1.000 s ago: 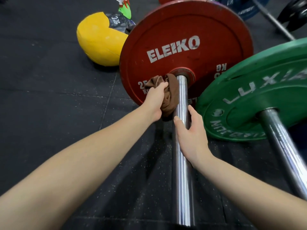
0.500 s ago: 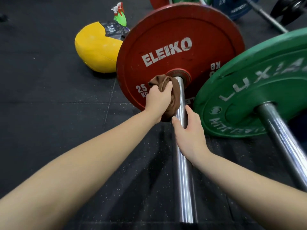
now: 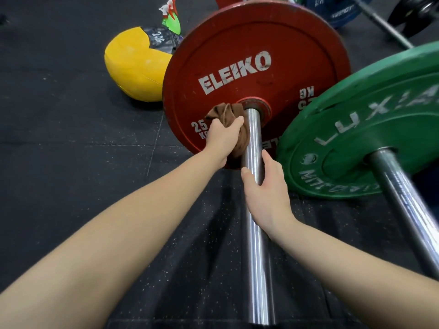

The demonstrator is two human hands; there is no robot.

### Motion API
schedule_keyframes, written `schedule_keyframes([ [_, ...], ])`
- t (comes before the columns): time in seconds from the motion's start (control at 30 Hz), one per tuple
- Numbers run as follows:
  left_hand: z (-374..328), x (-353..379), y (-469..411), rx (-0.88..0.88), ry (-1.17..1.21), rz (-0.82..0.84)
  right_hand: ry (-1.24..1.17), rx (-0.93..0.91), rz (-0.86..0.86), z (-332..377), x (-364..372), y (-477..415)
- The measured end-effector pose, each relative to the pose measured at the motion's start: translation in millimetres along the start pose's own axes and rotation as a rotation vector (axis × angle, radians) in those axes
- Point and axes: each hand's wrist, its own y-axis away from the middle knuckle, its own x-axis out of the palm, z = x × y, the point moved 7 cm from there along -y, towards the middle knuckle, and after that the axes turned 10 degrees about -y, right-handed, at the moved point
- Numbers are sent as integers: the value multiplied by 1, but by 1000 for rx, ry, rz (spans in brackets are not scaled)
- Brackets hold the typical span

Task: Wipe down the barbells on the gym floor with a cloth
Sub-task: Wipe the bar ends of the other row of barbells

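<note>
The left hand (image 3: pixel 222 138) grips a bunched brown cloth (image 3: pixel 225 113). Its fingers (image 3: pixel 237 121) curl over the wad and press it against the left side of the chrome barbell shaft (image 3: pixel 255 245), right where the shaft enters the hub of a red Eleiko 25 kg plate (image 3: pixel 249 43). Just nearer the person than the cloth, the right hand (image 3: pixel 266 191) is closed round the same shaft, with the thumb on the shaft's left and the other fingers on its right. Beyond the left fingers and off to their left, a green spray bottle (image 3: pixel 172 20) with a red and white trigger pokes up behind a yellow medicine ball (image 3: pixel 135 65). Only the bottle's top shows, so what it holds cannot be told. The ball lies just beside the red plate's left rim. Close to the right of the right fingers stands a green bumper plate (image 3: pixel 356 119) lettered LUXIA, on a second barbell shaft (image 3: pixel 408 210) that runs back toward the person. From this angle its rim covers the red plate's lower right edge. Farther beyond the fingers, past the red plate, are a blue plate (image 3: pixel 332 10), a thin bar (image 3: pixel 380 22) and a black plate (image 3: pixel 420 10). Everything rests on a black speckled rubber floor (image 3: pixel 71 162) laid in tiles with faint seams.
</note>
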Motion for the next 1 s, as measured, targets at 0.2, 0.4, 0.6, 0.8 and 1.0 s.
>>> schedule_keyframes([
  [0.2, 15, -11, 25, 96, -149, 28, -7, -7, -6, -2, 1, -1],
  [0.4, 25, -16, 31, 105, -147, 77, -16, -12, -12, -3, 0, -2],
  [0.6, -17, -11, 5, 108, -173, -34, -11, -10, -11, -2, 1, 0],
  [0.8, 3, -19, 45, 155, -294, 26, -3, -9, -2, -3, 0, -1],
  [1.0, 26, -34, 59, 166, -281, 104, -25, -5, -7, -3, 2, -2],
])
